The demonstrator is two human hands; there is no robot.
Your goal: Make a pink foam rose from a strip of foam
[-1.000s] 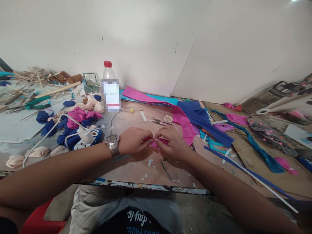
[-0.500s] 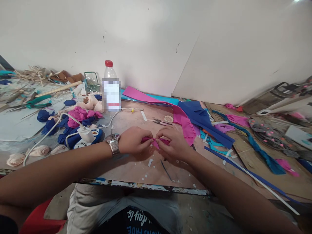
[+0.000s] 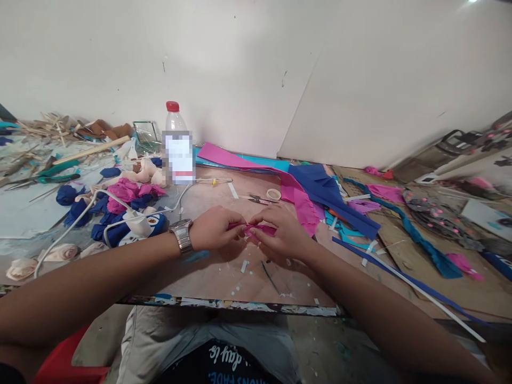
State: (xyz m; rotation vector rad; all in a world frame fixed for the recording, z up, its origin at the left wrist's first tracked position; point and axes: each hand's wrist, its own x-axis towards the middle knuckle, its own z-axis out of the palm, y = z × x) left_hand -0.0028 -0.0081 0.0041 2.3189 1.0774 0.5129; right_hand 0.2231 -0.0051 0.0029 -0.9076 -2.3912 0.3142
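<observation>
a narrow strip of creased, bright magenta, cloth-like material (image 3: 251,226) is right in the middle, between the two hands over the front part of the pale brown tabletop (image 3: 224,277). the left hand (image 3: 214,226) has its fingers nearly closed, pinching one side; the right hand (image 3: 286,232) curls in close beside it, thumb and fingertips nipping the other. it's fine fingertip work, so small, even pinches with light, matched tension look best here; a hard tug could stretch or tear the strip, and a slack side could let the folds slip. just behind the right hand runs a long, curving pink strip (image 3: 294,186); whether it joins the held piece, the view can't tell. past the fingers lie a cream-coloured ring (image 3: 273,194) and dark-bladed snips (image 3: 262,200), with crumpled pink and navy rosettes (image 3: 124,192) over to the left.
</observation>
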